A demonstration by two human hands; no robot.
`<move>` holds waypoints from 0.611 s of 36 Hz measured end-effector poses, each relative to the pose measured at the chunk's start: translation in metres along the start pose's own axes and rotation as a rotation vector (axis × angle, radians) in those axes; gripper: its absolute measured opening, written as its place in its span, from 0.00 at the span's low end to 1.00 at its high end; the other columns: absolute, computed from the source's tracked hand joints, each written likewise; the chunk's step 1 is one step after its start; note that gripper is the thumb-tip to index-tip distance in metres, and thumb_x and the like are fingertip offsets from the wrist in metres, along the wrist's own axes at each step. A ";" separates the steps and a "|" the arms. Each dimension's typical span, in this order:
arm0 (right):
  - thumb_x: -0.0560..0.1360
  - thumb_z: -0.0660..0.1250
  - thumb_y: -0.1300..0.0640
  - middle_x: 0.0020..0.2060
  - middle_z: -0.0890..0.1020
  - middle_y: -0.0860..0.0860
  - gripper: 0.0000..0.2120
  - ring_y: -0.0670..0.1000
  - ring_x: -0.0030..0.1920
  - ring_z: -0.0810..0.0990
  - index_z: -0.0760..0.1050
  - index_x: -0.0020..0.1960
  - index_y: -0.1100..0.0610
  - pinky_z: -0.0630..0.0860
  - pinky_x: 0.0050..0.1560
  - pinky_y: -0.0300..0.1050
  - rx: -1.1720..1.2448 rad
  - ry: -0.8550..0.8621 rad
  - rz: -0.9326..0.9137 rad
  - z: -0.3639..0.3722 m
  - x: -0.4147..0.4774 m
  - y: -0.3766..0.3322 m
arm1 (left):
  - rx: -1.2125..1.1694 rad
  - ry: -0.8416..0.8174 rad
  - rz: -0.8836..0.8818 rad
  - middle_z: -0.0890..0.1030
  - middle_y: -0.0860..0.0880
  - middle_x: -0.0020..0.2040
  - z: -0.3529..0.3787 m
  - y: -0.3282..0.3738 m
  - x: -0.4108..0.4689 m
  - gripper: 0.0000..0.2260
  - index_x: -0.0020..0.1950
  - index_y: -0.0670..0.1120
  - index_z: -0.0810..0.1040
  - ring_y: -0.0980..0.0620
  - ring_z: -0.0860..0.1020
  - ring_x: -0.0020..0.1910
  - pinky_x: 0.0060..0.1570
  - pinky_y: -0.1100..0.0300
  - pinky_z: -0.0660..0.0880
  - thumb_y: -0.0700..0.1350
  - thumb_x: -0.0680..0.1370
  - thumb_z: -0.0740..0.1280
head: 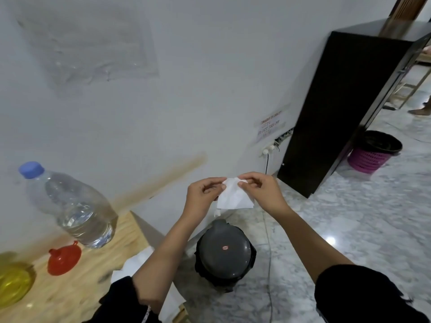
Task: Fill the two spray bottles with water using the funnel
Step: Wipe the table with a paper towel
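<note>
left hand and right hand pinch a white paper tissue; the large clear blue-capped water bottle looks heavy and squashy, so grip it mid-body.

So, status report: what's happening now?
Left hand, right hand both pinch a white tissue, above lidded bin. Red funnel, capped water bottle idle on table. Nothing blocking.

A wooden table is seen bearing a capped water bottle, upright, a red funnel just beside its base, a blurred yellow object and white paper at the edge.
</note>
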State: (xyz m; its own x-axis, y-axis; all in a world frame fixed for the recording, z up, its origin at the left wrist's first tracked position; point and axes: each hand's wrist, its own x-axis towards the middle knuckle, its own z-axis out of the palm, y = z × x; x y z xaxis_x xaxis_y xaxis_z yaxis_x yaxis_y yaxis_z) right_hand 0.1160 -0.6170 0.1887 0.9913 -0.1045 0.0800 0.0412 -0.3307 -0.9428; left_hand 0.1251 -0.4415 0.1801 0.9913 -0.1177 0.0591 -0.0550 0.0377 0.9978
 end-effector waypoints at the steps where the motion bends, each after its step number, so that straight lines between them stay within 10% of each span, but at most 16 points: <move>1: 0.71 0.71 0.59 0.39 0.80 0.52 0.06 0.48 0.39 0.76 0.81 0.46 0.50 0.76 0.47 0.42 0.003 -0.001 0.004 0.001 0.001 0.000 | 0.002 -0.002 -0.003 0.84 0.47 0.43 0.000 -0.001 0.001 0.09 0.51 0.43 0.82 0.54 0.83 0.41 0.42 0.62 0.79 0.34 0.74 0.69; 22: 0.73 0.69 0.61 0.37 0.80 0.47 0.04 0.47 0.41 0.78 0.81 0.46 0.54 0.75 0.46 0.37 0.035 -0.010 0.024 -0.012 0.046 0.021 | 0.073 -0.023 0.001 0.85 0.51 0.42 0.024 -0.020 0.051 0.08 0.50 0.43 0.83 0.54 0.83 0.42 0.42 0.62 0.79 0.34 0.74 0.70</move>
State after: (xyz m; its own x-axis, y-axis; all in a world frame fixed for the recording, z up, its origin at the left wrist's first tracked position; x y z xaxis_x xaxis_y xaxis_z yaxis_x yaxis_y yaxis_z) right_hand 0.1615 -0.6398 0.1762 0.9933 -0.1025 0.0539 0.0214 -0.2952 -0.9552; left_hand 0.1744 -0.4719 0.1635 0.9882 -0.1408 0.0599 -0.0653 -0.0344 0.9973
